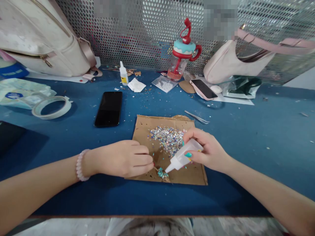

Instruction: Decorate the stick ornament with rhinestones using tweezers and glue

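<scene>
In my right hand [205, 149] is a white glue bottle [180, 159], tilted so its narrow nozzle points down and left. The nozzle tip is right at a small ornament [162, 173] covered in turquoise stones, though I cannot tell whether they touch. My left hand [128, 159] is closed with its fingertips on the thin stem of this ornament, low over a cardboard sheet [145, 127]. Loose glittering rhinestones [168, 136] lie spread across the cardboard, partly hidden behind the bottle and my right fingers.
Tweezers [197, 117] lie beyond the cardboard, and a black phone [108, 108] to its left. Farther back stand another glue bottle [123, 74] and a red-handled cup [180, 57]. A tape roll [51, 107], a backpack [46, 39] and a handbag [221, 62] flank the blue table [246, 147].
</scene>
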Demonstrator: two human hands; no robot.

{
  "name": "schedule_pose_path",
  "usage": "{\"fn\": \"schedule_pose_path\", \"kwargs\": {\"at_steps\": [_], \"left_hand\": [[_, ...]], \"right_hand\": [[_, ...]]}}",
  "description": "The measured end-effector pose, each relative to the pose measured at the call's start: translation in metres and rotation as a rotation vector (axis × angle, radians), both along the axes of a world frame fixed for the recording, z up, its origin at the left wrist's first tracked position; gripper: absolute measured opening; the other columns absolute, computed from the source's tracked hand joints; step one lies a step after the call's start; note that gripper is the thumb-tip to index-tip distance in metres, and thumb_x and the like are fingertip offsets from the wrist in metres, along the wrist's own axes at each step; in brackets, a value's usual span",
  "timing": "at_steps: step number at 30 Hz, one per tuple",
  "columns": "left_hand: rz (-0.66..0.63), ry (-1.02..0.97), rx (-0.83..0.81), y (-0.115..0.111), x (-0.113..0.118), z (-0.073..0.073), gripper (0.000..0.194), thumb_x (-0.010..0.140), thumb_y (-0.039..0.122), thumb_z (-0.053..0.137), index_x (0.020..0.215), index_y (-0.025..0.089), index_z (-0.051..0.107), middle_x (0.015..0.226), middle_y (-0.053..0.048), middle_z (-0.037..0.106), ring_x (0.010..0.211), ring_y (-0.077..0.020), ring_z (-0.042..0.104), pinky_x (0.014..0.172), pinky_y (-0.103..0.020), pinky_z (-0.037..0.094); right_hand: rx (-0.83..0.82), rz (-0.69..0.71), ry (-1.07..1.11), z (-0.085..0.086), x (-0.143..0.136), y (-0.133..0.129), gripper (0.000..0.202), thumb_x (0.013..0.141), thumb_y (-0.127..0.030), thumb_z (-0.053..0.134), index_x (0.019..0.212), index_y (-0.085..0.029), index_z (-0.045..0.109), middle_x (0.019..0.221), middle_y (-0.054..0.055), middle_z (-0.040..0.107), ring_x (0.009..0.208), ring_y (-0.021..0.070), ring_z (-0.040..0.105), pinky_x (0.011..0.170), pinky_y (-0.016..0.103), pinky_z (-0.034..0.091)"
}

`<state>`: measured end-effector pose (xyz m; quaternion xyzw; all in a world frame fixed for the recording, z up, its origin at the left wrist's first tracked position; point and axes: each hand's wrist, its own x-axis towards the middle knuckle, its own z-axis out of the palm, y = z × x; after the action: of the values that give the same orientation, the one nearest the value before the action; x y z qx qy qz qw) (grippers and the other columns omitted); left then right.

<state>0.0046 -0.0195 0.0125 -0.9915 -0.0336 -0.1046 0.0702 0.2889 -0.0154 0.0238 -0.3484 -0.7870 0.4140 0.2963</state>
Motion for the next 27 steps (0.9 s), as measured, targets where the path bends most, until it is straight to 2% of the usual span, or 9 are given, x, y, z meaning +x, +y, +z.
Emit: {"fn": "schedule_pose_path", "kwargs": {"at_steps": [5, 14, 22, 27], "left_hand": [[0.001, -0.009, -0.006, 0.0000, 0.0001, -0.0002, 0.022, 0.096, 0.012, 0.044, 0.110, 0.015, 0.061, 0.097, -0.004, 0.068, 0.084, -0.0146, 0.058, 0.070, -0.029, 0.047], [0.011, 0.008, -0.024, 0.0000, 0.0003, -0.0008, 0.021, 0.096, 0.011, 0.044, 0.108, 0.014, 0.061, 0.094, -0.004, 0.067, 0.082, -0.0149, 0.058, 0.066, -0.029, 0.047], [0.015, -0.014, -0.023, 0.0000, 0.0007, -0.0013, 0.020, 0.095, 0.013, 0.045, 0.107, 0.015, 0.061, 0.092, -0.004, 0.067, 0.082, -0.0142, 0.058, 0.069, -0.027, 0.047], [0.020, -0.023, -0.022, 0.0005, 0.0013, -0.0012, 0.019, 0.095, 0.013, 0.046, 0.106, 0.016, 0.061, 0.092, -0.005, 0.067, 0.082, -0.0143, 0.058, 0.068, -0.027, 0.048]], "right_hand": [[0.004, -0.012, -0.022, -0.0032, -0.0028, -0.0010, 0.024, 0.080, -0.037, 0.065, 0.078, -0.020, 0.050, 0.055, -0.006, 0.051, 0.042, 0.0062, 0.046, 0.038, 0.016, 0.034], [0.089, -0.006, -0.018, -0.0080, -0.0018, 0.0001, 0.024, 0.084, -0.040, 0.064, 0.080, -0.020, 0.051, 0.057, -0.006, 0.052, 0.043, 0.0062, 0.046, 0.039, 0.016, 0.033], [0.201, 0.024, 0.008, -0.0049, -0.0023, 0.0001, 0.023, 0.086, -0.039, 0.062, 0.079, -0.020, 0.052, 0.056, -0.006, 0.054, 0.044, 0.0061, 0.046, 0.041, 0.016, 0.034], [0.193, 0.047, 0.013, -0.0047, -0.0020, -0.0012, 0.023, 0.087, -0.039, 0.061, 0.078, -0.019, 0.052, 0.058, -0.004, 0.056, 0.045, 0.0067, 0.049, 0.042, 0.017, 0.036]]}}
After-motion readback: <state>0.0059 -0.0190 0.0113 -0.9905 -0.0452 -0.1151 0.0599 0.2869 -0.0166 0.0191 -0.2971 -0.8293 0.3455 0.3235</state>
